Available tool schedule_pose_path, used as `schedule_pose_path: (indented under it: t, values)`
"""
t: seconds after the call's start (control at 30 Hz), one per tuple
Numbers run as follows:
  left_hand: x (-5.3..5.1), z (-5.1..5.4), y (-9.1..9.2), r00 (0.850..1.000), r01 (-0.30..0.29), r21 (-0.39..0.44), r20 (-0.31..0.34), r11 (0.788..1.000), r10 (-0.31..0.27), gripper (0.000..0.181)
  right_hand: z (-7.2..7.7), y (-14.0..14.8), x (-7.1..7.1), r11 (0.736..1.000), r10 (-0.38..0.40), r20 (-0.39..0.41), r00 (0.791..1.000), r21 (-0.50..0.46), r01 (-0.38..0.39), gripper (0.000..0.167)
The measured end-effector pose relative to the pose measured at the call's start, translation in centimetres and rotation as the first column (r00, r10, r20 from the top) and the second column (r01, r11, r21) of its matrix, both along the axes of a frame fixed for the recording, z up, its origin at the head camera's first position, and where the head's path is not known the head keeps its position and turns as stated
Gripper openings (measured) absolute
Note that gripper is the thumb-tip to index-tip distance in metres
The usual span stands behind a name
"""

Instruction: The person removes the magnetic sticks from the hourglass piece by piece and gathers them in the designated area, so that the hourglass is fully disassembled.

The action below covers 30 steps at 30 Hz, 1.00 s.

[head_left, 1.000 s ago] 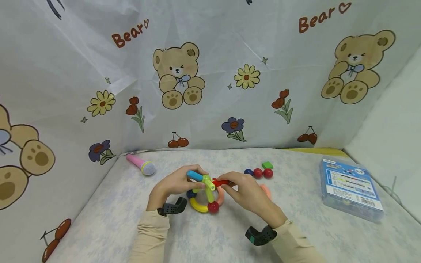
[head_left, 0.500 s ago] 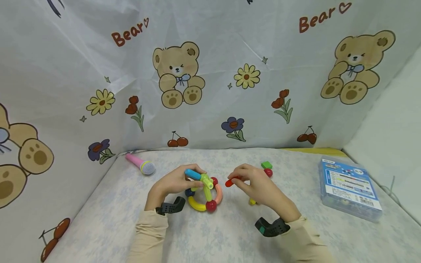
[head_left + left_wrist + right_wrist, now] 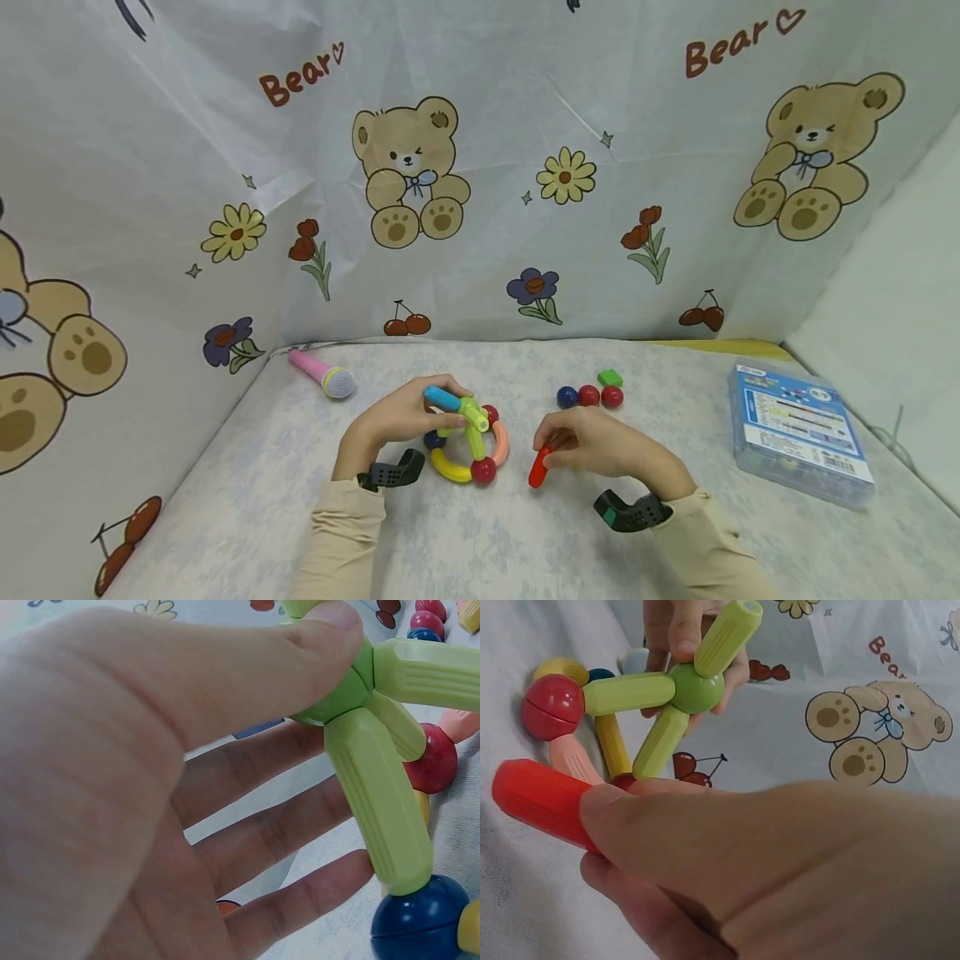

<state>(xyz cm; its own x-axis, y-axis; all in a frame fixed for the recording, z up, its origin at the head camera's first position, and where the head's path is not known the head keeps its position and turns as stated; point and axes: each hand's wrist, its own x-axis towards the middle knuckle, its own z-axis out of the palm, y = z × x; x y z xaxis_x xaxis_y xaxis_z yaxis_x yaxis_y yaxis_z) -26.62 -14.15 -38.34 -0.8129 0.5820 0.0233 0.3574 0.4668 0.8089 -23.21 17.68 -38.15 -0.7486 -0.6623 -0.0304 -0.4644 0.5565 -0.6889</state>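
My left hand pinches the green ball at the top of a magnetic ball-and-stick structure between thumb and fingers. Light green sticks slope down from that ball, and a blue stick points up and left. Below them lies a ring with a yellow curved stick, a pink curved stick, red balls and a blue ball. To the right of the structure and apart from it, my right hand pinches a red stick, its free end pointing down toward me.
Behind my right hand sit a dark blue ball, two red balls and a green block. A pink toy microphone lies at the back left. On the right is a clear plastic box with a blue label.
My right hand has drawn the red stick away from the structure, to the right and toward me, and the stick has turned to point downward. My left hand keeps its hold.
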Motion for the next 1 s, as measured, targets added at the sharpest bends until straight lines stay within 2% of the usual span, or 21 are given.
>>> schedule_pose_path:
  t: [0.1,0.27,0.6,0.8,1.0]
  values:
    - [-0.1,0.0,0.0,1.000,0.006,0.008,-0.005,1.000,-0.006,0.028,-0.3,0.1,0.0,0.999,0.030,0.036,0.999,0.024,-0.031,0.010]
    - [-0.1,0.0,0.1,1.000,0.003,0.015,0.002,1.000,-0.003,0.028,-0.9,0.0,0.0,0.998,0.032,0.098,0.995,0.059,-0.038,0.011]
    - [0.0,-0.2,-0.1,1.000,-0.003,0.001,-0.010,1.000,0.003,0.029,-2.1,-0.3,-0.2,0.996,0.079,0.136,0.988,0.041,-0.085,0.018]
    - [0.1,-0.1,0.0,1.000,-0.008,0.001,-0.004,1.000,0.008,0.028,-2.0,-0.7,0.0,0.995,0.084,0.135,0.987,0.043,-0.091,0.022]
    - [0.0,-0.1,0.1,1.000,-0.017,-0.002,0.006,1.000,0.017,0.028,-2.1,-1.0,0.0,0.994,0.109,0.087,0.990,0.016,-0.111,0.025]
